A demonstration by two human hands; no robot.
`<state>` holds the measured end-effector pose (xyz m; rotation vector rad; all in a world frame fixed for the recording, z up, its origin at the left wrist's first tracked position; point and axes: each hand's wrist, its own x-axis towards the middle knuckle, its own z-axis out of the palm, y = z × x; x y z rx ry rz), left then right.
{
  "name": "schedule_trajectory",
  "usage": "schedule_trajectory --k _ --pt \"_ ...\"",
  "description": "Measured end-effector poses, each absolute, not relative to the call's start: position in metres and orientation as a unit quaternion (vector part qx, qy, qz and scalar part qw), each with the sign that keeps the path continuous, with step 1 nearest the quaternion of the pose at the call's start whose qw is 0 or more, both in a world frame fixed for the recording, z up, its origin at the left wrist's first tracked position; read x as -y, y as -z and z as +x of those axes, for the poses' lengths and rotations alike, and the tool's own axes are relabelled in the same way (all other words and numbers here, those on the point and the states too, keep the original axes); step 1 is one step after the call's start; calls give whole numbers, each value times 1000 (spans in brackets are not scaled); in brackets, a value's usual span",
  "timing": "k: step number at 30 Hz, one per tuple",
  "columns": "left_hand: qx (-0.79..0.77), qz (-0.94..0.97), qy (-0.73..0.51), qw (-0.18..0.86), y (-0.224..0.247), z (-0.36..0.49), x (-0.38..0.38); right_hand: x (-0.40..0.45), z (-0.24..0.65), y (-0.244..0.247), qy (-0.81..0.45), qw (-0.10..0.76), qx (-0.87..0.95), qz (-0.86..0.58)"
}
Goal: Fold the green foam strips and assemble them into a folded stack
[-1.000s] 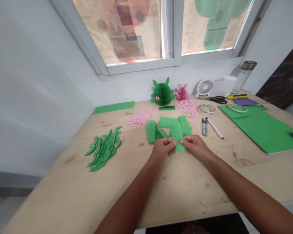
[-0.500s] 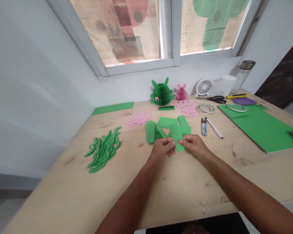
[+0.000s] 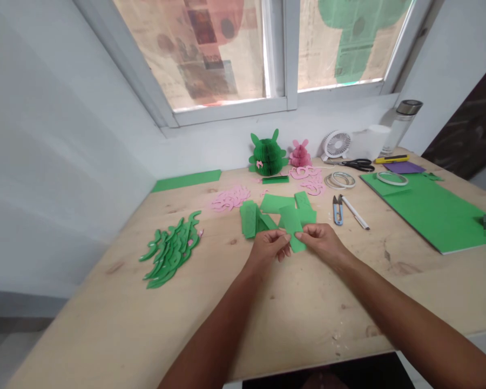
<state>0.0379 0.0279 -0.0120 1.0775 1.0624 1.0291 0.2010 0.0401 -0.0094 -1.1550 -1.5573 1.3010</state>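
Observation:
Between my two hands is a small green paper strip [image 3: 292,220], tilted up from the table. My left hand [image 3: 270,246] pinches its left edge between thumb and fingers. On the opposite edge, my right hand [image 3: 321,241] pinches it the same way. Just behind the strip lie more green paper pieces [image 3: 277,203], partly covered by it. A small stack of green rectangles [image 3: 249,219] sits beyond my left hand. To the right are blue thread snips [image 3: 338,210] and a white pen [image 3: 355,212].
Green curved cutouts [image 3: 172,251] are piled at left, with pink cutouts [image 3: 230,198] behind. A green honeycomb paper figure [image 3: 268,156] and a smaller pink figure [image 3: 300,155] stand by the wall. Tape rolls [image 3: 342,180], black scissors [image 3: 358,164], a fan [image 3: 337,144] and green sheets [image 3: 437,216] are at right.
The view has shifted very slightly. Both hands keep the same pinch on the green paper strip, which has hardly moved.

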Motion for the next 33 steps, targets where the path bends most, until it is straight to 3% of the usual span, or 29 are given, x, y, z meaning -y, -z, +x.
schedule_trajectory --k 15,24,33 --pt "-456 426 -442 645 4 40 -26 -43 201 14 -501 402 613 -460" --pt "-483 483 -451 575 13 44 -24 -43 200 15 -505 406 614 -450" --pt "-467 508 -444 571 12 44 -23 -42 199 12 -555 432 560 -438"
